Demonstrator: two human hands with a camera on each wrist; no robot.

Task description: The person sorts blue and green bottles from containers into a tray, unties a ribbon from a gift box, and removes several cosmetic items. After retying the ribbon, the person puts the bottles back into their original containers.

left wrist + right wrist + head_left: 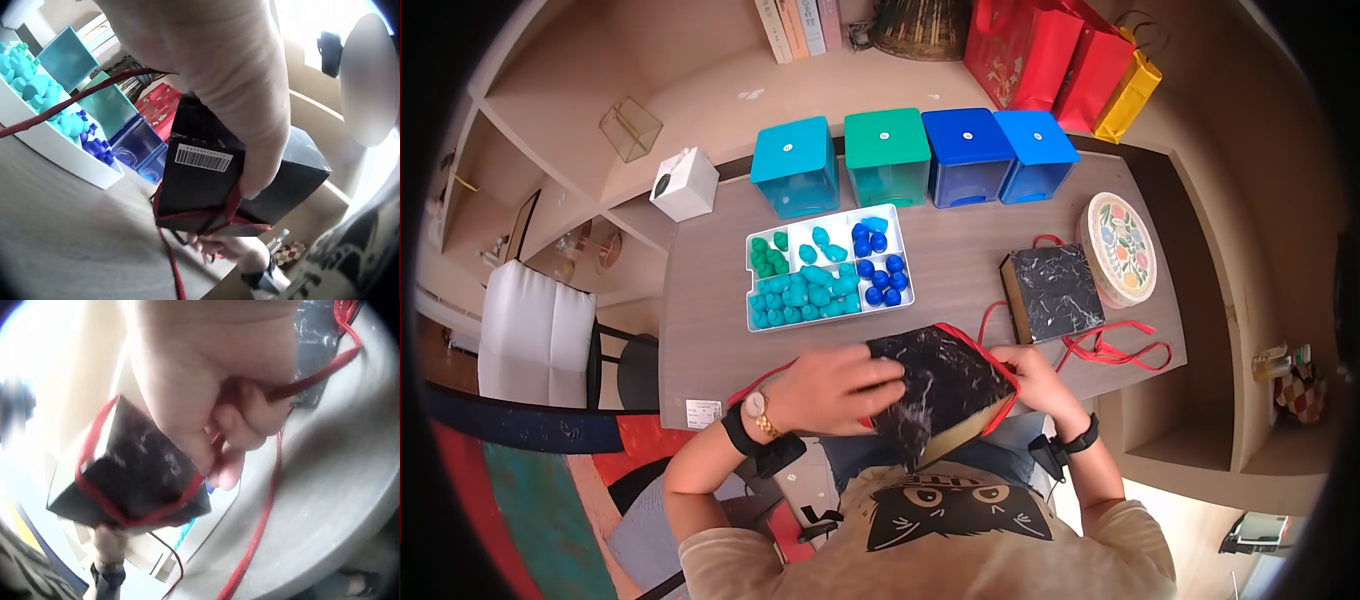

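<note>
A black box with white marble veining and pale gold sides [935,385] is held tilted over the table's front edge. My left hand [835,388] grips it, fingers across the top and thumb [259,175] on the dark face near a barcode label [203,157]. Red ribbon [103,497] runs around the box. At the box's right corner my right hand [1040,380] pinches the ribbon between thumb and fingertips, with more of it passing through the curled fingers. A second marbled box [1055,290] lies on the table, beside loose red ribbon [1115,350].
A white compartment tray [828,318] of green, turquoise and blue pieces lies left of centre. Several lidded bins [887,135] line the back. A round floral tin [1122,245] stands right, a white tissue box [688,188] left. Red gift bags [1025,55] stand behind.
</note>
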